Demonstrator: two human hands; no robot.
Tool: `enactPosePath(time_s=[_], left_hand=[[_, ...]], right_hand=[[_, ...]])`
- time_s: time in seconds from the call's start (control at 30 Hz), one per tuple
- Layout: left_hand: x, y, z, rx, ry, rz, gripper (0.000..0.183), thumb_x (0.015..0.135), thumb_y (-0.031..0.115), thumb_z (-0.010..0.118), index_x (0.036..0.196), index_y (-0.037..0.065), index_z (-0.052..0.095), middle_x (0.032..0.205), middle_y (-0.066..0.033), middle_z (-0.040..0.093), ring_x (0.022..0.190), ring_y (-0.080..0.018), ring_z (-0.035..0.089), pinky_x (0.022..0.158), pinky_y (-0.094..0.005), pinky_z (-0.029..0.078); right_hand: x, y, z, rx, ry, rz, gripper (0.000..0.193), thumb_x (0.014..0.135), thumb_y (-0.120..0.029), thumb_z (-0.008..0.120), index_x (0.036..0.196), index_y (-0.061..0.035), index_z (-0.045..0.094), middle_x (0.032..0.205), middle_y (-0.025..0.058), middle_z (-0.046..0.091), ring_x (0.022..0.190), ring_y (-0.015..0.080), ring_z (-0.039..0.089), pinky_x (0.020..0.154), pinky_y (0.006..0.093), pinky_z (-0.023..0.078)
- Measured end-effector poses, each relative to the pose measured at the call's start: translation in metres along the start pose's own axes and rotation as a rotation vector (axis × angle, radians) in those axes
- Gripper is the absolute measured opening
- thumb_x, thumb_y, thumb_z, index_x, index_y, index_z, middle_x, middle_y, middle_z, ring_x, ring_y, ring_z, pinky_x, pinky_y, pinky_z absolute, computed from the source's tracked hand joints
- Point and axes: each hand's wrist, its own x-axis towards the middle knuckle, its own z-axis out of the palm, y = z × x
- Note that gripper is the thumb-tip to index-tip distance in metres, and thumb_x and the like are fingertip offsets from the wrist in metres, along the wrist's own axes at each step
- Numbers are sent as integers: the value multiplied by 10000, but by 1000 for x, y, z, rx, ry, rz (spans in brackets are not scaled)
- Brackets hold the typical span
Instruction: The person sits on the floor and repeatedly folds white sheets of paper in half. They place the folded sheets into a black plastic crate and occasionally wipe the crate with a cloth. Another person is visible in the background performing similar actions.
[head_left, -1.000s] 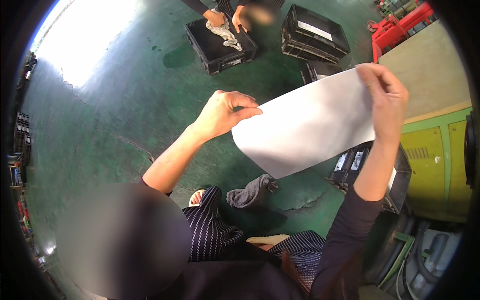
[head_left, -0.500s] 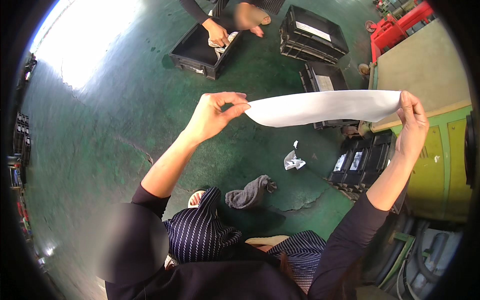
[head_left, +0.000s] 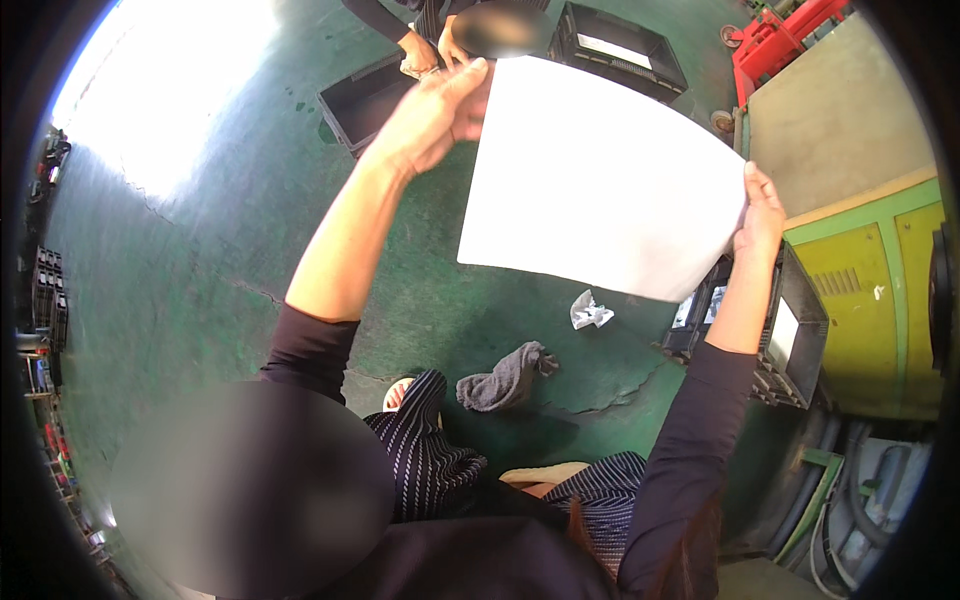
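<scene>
A large white sheet (head_left: 600, 180), seemingly paper, is stretched out in front of me, its broad face toward me and slightly curved. At its upper left corner my left hand (head_left: 435, 115) is closed on the edge, thumb on top and the other fingers slightly blurred. My right hand (head_left: 760, 215) pinches the sheet's right edge, thumb pointing up. The sheet covers part of the floor and of the crates behind it.
Beyond my left hand, another person's hands (head_left: 418, 57) are at a black crate (head_left: 350, 105). More black crates stand at the back (head_left: 615, 55) and at right (head_left: 800, 320), beside a yellow-green cabinet (head_left: 850, 300). A grey cloth (head_left: 505, 378) and crumpled paper (head_left: 590, 312) lie on the green floor.
The sheet has turned from a narrow, nearly edge-on strip to show its full face. My left hand has risen and moved away; my right hand has shifted slightly left.
</scene>
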Motion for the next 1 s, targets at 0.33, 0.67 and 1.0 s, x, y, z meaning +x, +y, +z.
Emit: enactPosePath(time_s=[0.33,0.67,1.0], left_hand=[[-9,-46,23,299,141,-338,198,837,240,603,746,65,593,665,23,570,574,-47,539,514,-190,454],[1,-52,4,356,260,-347,257,859,239,531,919,-5,586,771,-68,619,650,-138,614,599,-268,522],[-40,-46,24,514,191,-174,270,883,278,528,1003,38,562,946,-67,613,777,-158,625,646,-299,499]], right_hand=[[-121,32,44,-819,-108,-453,489,781,-272,673,1150,-10,487,1081,158,501,1030,292,484,865,361,394],[-216,37,121,-777,-306,-840,190,725,-93,663,906,-57,619,921,52,613,822,214,596,754,334,446],[-182,30,107,-201,-183,20,143,799,-100,663,808,35,621,710,40,618,611,79,573,574,236,492]])
